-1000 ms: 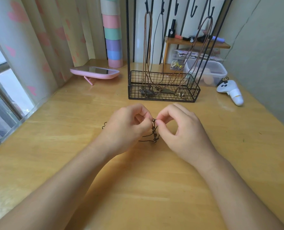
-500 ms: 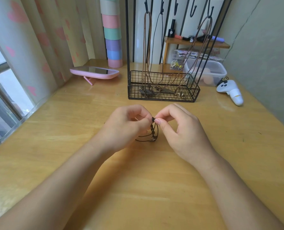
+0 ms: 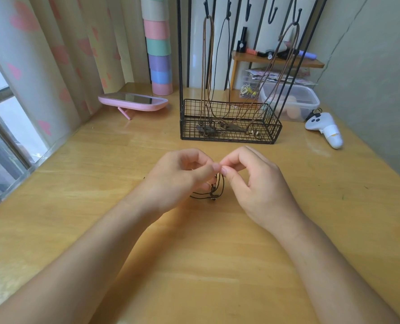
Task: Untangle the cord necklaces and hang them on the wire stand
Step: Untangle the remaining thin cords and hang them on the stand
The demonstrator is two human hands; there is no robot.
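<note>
A dark cord is held up just over the table, dead centre, well in front of the stand. It's pinched at the top by the left hand, thumb and forefinger curled onto it, and the right hand is pinched on it too, with both sets of fingertips almost touching. The rest is seen dangling in loose loops under the fingers. Further back, three necklaces are hung on the stand's hooks, ends pooled in its basket.

Single head-worn wide-angle view — forward and down, close over the table, wire stand beyond
</note>
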